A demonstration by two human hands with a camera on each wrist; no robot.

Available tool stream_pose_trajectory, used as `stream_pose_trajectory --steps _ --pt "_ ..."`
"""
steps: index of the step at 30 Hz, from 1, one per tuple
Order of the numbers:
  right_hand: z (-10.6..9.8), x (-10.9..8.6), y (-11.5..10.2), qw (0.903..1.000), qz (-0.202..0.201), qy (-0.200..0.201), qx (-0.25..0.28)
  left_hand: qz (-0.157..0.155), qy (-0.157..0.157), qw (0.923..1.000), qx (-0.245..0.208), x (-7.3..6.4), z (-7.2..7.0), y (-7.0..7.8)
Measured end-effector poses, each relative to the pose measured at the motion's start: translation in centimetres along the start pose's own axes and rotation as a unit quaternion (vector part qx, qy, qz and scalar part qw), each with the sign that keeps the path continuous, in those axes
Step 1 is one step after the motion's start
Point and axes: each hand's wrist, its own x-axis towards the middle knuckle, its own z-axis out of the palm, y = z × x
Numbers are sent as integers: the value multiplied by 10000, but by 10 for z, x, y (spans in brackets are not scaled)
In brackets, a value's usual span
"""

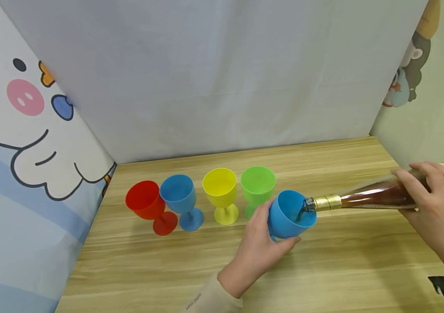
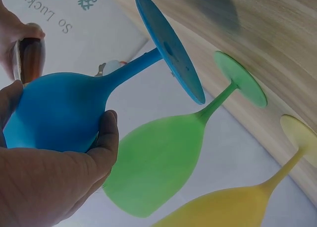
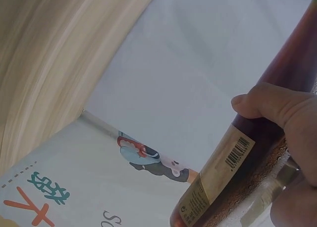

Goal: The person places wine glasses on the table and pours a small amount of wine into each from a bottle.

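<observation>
My left hand (image 1: 258,243) grips a blue goblet (image 1: 284,217) around its bowl, and the goblet leans toward the right. In the left wrist view the foot of this blue goblet (image 2: 171,48) is raised off the wooden table. My right hand (image 1: 441,200) holds a glass bottle (image 1: 378,193) of reddish-brown liquid, tipped almost level with its neck pointing left. The bottle's mouth is at the goblet's rim, and a dark stream runs from it into the bowl. A paper label with a barcode (image 3: 237,155) shows on the bottle in the right wrist view.
Left of the held goblet stand a green goblet (image 1: 258,182), a yellow goblet (image 1: 220,187), another blue goblet (image 1: 178,193) and a red goblet (image 1: 145,200) in a row on the wooden table (image 1: 147,274). Cloth backdrops (image 1: 206,78) with cartoon prints enclose the table's back and sides.
</observation>
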Motion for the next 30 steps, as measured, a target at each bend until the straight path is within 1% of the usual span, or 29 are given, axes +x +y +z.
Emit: stream_pose_trajectory --steps 2,7,14,18,21,30 --pt "-1 0 0 9999 -18 -96 -30 -5 0 10000 -1 0 0 0" --pt "-2 0 0 10000 -12 -55 -39 -15 -5 10000 -20 0 -1 0" --pt "3 0 0 9993 40 375 43 9 -12 10000 -51 0 0 0" --pt "2 0 1 9997 21 228 3 -5 -5 10000 -53 0 0 0" --pt "1 0 1 9998 20 189 -15 -17 -11 10000 -52 0 0 0" --pt "2 -1 0 9996 60 281 34 -24 -9 10000 -62 0 0 1"
